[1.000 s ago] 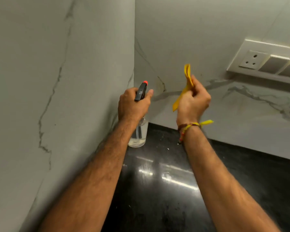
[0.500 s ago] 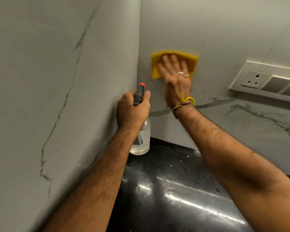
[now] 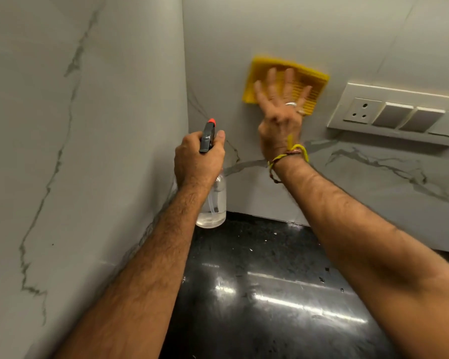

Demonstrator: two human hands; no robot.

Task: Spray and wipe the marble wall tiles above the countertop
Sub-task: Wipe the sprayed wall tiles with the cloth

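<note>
1. Head view: right hand (image 3: 280, 110), grip spread flat, presses the yellow cloth (image 3: 306, 81) on the back wall tile (image 3: 244, 27); a second ago the cloth was bunched.
2. Cloth has shifted toward the switch plate (image 3: 397, 114): wiping under way.
3. Left hand (image 3: 197, 161) grip wraps the spray bottle (image 3: 214, 203) above the desk (image 3: 270, 294).

A clear plastic spray bottle (image 3: 213, 203) with a black trigger head and an orange nozzle tip is held upright in the corner, just above the black countertop (image 3: 270, 294); only a little liquid can be seen at the bottom. A yellow ribbed cloth (image 3: 285, 81) is pressed flat against the back marble wall tiles (image 3: 309, 32), a bit blurred, just left of the socket panel. The tiles are pale grey-white with dark veins running across both walls, which meet at the corner.
</note>
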